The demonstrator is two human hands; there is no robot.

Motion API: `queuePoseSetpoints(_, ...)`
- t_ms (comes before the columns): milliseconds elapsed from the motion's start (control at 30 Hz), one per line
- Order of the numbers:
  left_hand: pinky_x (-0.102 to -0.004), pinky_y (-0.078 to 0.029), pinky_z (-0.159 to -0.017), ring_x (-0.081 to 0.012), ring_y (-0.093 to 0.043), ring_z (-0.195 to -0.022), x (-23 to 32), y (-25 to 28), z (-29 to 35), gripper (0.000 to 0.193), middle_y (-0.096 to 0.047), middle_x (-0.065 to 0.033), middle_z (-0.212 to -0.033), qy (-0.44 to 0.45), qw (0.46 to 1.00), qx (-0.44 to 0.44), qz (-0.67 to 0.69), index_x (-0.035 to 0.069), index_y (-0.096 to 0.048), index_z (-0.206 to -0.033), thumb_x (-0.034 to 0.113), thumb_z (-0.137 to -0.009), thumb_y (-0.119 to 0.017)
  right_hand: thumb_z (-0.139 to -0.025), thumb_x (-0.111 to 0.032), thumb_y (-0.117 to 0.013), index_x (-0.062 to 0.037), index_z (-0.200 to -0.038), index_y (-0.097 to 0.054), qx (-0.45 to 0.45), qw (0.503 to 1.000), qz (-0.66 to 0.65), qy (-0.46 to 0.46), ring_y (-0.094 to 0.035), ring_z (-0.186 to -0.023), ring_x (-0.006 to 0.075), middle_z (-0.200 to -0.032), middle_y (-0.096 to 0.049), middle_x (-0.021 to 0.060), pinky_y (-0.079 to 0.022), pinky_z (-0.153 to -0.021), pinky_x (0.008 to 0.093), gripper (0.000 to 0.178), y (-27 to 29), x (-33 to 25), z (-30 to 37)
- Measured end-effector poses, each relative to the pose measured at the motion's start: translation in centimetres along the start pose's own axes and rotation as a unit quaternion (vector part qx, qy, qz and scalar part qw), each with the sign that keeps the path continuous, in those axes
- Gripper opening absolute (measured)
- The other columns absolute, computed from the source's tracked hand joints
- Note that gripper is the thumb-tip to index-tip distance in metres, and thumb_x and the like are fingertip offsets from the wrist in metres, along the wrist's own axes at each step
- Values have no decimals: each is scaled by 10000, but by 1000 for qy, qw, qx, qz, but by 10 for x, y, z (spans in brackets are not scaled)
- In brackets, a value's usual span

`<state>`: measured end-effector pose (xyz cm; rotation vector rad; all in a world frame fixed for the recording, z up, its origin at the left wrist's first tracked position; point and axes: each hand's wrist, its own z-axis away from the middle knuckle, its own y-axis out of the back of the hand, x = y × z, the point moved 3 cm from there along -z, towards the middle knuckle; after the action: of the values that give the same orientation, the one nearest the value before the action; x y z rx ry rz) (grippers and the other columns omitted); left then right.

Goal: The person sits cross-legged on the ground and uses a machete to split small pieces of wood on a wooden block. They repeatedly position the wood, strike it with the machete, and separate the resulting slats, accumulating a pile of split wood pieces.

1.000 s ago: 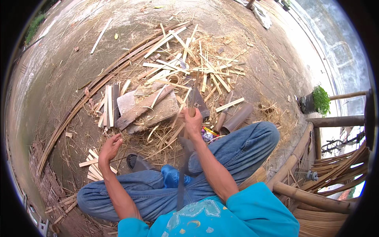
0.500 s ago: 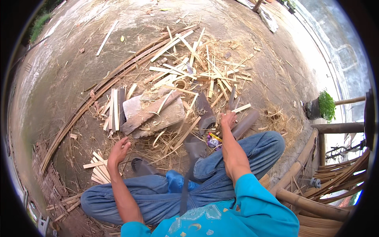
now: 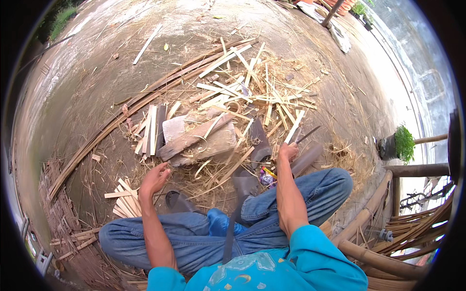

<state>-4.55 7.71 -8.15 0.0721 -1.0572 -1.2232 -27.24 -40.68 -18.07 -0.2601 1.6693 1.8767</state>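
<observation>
My right hand (image 3: 288, 152) is closed by my right knee, with a pale bamboo strip (image 3: 295, 127) pointing up and away from it. A thin dark blade (image 3: 309, 134), apparently a knife, also sticks out from the fist; its handle is hidden. My left hand (image 3: 155, 178) hangs in front of my left shin, empty, fingers apart and loosely bent. Just beyond it, a worn wooden board (image 3: 194, 137) lies slanted over a pale block (image 3: 221, 145). Several cut strips (image 3: 153, 130) stand in a bunch left of the block.
Loose strips and shavings (image 3: 272, 92) are heaped beyond the block. Long brown slats (image 3: 121, 116) curve along the left. More short strips (image 3: 127, 200) lie by my left knee. A purple wrapper (image 3: 267, 179) sits between my legs. At right are a potted plant (image 3: 401, 144) and bamboo poles (image 3: 369, 206).
The strip in my right hand has swung from pointing right to pointing upward, and the dark blade now points up and right. My left hand has risen slightly. The whole view has shifted.
</observation>
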Motion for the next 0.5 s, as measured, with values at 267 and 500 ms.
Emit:
queuePoseSetpoints(267, -365, -544, -929, -271, -726, -1052, 28, 5, -3, 440, -740, -191, -1183, -70, 991, 92, 72, 29, -636, -1377, 299, -1031, -605, -935, -101, -667, 25, -1111, -550, -121, 916, -364, 117, -706, -694, 212, -933, -664, 133, -581, -663, 342, 246, -11, -32, 112)
queuePoseSetpoints(500, -400, -541, -986, -277, -677, -1156, 47, 16, 10, 642, -692, -190, -1282, -47, 912, 134, 384, 7, -468, -1517, 427, -1051, -603, -933, -116, -730, -13, -1044, -592, -477, 784, -327, 227, -677, -764, 155, -924, -691, 68, -546, -694, 306, 204, 19, -24, 286)
